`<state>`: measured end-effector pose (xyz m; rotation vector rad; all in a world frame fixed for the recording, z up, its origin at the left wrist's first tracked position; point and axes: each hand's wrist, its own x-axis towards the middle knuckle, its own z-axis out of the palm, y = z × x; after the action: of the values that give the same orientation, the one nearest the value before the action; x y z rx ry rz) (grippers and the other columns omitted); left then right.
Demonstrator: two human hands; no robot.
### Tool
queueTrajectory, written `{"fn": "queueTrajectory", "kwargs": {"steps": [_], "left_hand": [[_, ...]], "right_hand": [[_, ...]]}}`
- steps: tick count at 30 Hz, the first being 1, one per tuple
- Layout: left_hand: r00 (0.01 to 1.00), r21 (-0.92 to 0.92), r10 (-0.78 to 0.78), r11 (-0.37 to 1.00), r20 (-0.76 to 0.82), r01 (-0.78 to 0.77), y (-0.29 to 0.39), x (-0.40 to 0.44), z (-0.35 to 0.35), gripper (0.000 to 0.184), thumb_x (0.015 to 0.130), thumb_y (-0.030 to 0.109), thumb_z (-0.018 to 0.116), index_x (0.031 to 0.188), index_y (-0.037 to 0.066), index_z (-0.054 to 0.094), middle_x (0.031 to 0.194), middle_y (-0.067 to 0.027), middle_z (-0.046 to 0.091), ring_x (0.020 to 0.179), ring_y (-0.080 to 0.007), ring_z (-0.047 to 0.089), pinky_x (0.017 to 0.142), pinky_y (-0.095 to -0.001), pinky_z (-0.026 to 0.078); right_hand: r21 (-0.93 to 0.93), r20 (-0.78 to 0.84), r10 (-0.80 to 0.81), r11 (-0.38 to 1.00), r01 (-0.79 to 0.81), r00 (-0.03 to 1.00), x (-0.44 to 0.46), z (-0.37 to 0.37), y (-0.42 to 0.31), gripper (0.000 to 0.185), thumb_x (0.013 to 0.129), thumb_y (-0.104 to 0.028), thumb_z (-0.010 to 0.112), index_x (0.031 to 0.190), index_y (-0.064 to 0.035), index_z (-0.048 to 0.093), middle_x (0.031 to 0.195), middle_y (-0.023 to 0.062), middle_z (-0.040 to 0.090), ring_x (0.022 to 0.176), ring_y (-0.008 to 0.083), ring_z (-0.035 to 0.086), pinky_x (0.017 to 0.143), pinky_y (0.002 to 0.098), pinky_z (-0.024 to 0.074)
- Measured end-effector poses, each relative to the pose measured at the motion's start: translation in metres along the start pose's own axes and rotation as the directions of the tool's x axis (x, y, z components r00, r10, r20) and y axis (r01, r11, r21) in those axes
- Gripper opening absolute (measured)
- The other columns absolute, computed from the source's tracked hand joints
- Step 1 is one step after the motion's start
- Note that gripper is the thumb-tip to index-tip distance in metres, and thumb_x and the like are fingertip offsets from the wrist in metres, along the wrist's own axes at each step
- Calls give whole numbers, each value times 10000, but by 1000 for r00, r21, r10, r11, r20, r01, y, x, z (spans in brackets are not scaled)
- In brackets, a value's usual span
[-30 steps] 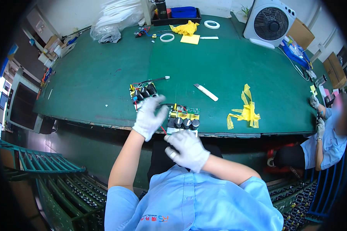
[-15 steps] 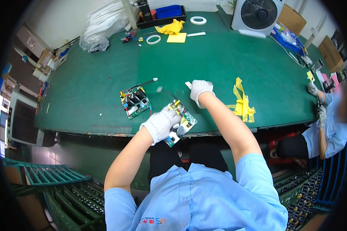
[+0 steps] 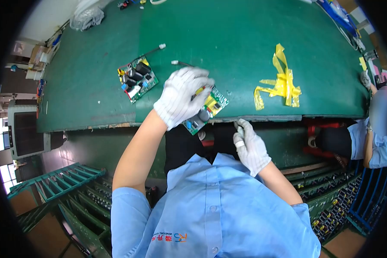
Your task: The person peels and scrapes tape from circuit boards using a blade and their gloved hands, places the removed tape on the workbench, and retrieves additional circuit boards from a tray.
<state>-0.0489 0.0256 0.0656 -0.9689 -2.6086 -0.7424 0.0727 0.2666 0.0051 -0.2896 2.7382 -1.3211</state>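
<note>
My left hand (image 3: 185, 98), in a white glove, has its fingers curled over a circuit board (image 3: 215, 102) that lies tilted at the table's front edge. The hand hides much of that board; a dark lead with a white plug (image 3: 175, 62) sticks out behind it. To the left, a second circuit board (image 3: 137, 79) with black capacitors rests on the table. My right hand (image 3: 250, 148), gloved too, is closed just below the front edge, in front of my body. What it holds is hidden.
Crumpled yellow tape (image 3: 284, 81) lies on the green table (image 3: 228, 26) at the right. Clear plastic bags (image 3: 87, 17) are at the far left. A co-worker's gloved hand (image 3: 365, 80) shows at the right edge. Green racks (image 3: 58, 182) stand below left.
The view has tilted downward. My right hand has come back from the white cutter's place on the table to below the edge, and the cutter no longer shows. My left hand remains at the board.
</note>
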Motion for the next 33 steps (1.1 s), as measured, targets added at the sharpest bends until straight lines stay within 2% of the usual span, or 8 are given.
{"fn": "queueTrajectory", "kwargs": {"steps": [1,2,5,6,10,17,23,33], "left_hand": [[1000,96,18,995,-17,-17,3,5,7,238,813,137,678,1049,104,677,1102,-120,666,1108,-319,604,936,-425,484],[1000,174,-8,985,21,4,-1,2,23,243,847,177,657,1075,96,674,1148,-130,652,1146,-332,588,967,-423,473],[982,5,-176,984,72,176,-12,0,42,252,866,177,638,1099,86,672,1167,-144,643,1164,-353,573,997,-426,457],[980,32,-167,986,109,165,-15,-2,43,254,880,170,624,1113,80,671,1170,-150,642,1173,-365,564,1011,-424,451],[985,13,-157,988,73,157,-18,-5,46,232,884,152,616,1095,77,680,1164,-149,643,1164,-356,568,1004,-416,457],[979,-4,-180,983,94,181,-22,-6,49,268,893,167,596,1140,94,669,1227,-148,621,1170,-352,562,1003,-410,457],[967,-36,-224,973,119,230,-19,-4,46,281,900,174,574,1157,100,661,1321,-149,579,1181,-353,557,1011,-411,452],[975,4,-202,979,94,203,-23,-5,50,271,899,181,567,1128,88,679,1280,-147,614,1196,-344,563,1023,-410,451]], "right_hand": [[28,60,116,993,-118,991,-4,3,-10,409,933,-190,508,1297,-9,459,1014,269,645,841,439,647,751,489,521],[-10,50,111,994,-111,993,-3,8,-15,368,949,-227,485,1243,-6,472,997,268,641,834,455,638,751,515,508],[-81,-31,-37,996,35,999,5,23,-17,311,913,-165,556,1181,-23,485,940,227,632,780,429,632,655,505,507],[-104,-23,-95,990,92,995,8,25,-13,312,882,-133,595,1169,-43,511,901,185,620,733,390,630,597,478,504],[-174,-52,-155,974,143,987,16,30,-19,266,864,-152,632,1106,-62,568,888,150,623,703,351,638,559,446,503],[-198,-88,-103,977,84,991,15,37,-20,213,871,-136,629,1058,-46,585,836,169,646,686,364,644,566,446,507],[-173,-113,-91,982,71,989,14,37,-22,201,879,-130,628,1054,-33,601,885,183,665,728,373,654,596,446,523],[-181,-103,-33,983,14,994,18,38,-28,155,896,-141,617,1000,-27,619,883,188,677,722,375,661,607,446,532]]}}
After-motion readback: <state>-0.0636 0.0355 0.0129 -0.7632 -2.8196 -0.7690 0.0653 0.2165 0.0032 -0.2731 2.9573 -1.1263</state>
